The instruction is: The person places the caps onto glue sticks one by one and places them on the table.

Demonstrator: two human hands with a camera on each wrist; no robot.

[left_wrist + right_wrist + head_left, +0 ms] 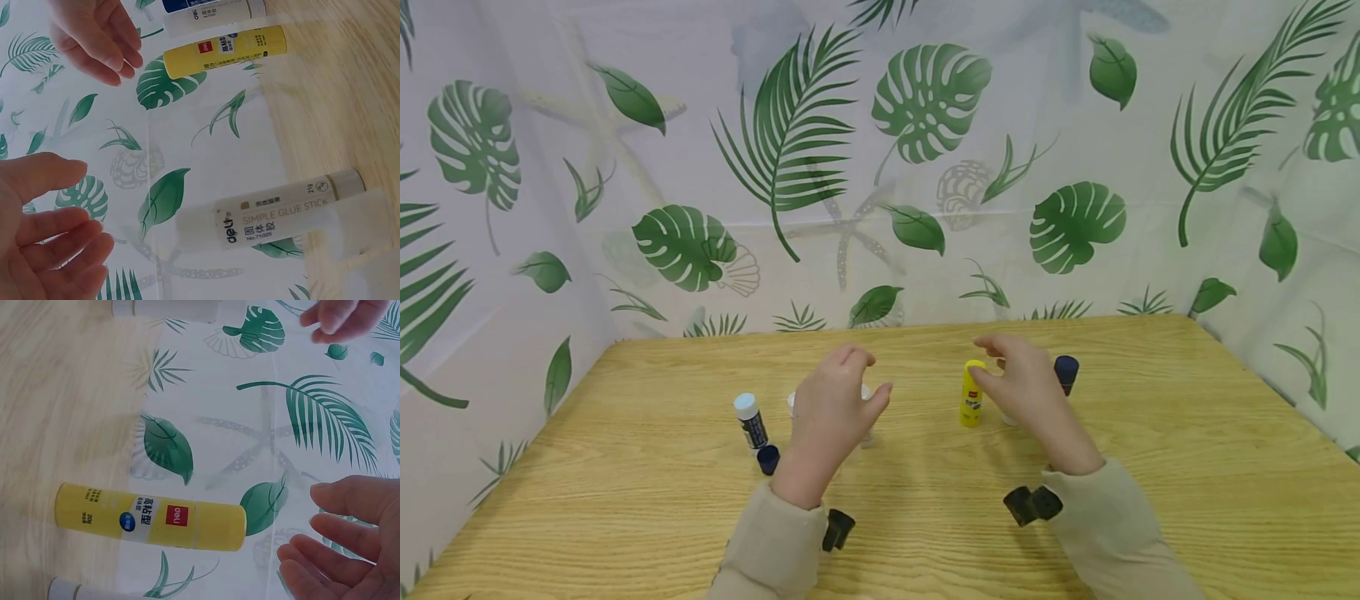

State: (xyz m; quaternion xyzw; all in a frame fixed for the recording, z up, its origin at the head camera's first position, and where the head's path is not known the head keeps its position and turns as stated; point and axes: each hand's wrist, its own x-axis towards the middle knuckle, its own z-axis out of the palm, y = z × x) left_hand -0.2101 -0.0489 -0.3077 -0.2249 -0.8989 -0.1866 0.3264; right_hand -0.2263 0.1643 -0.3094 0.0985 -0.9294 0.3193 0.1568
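head cam: l grip [835,400] & r grip [1021,379] spread, white glue stick [275,214] mostly hidden behind l.

A wood-grain surface [917,542] in pale yellow-brown is bordered by 3 white panels: a back panel [895,275] beyond its far edge, a left panel [512,333] and a right panel [1255,325] along its sides. Green leaves [931,104], feathery fronds [793,125] and faint grey starfish [847,229] pattern the panel behind the surface, where a horizontal crease runs across. Soft, fairly even light covers the surface.
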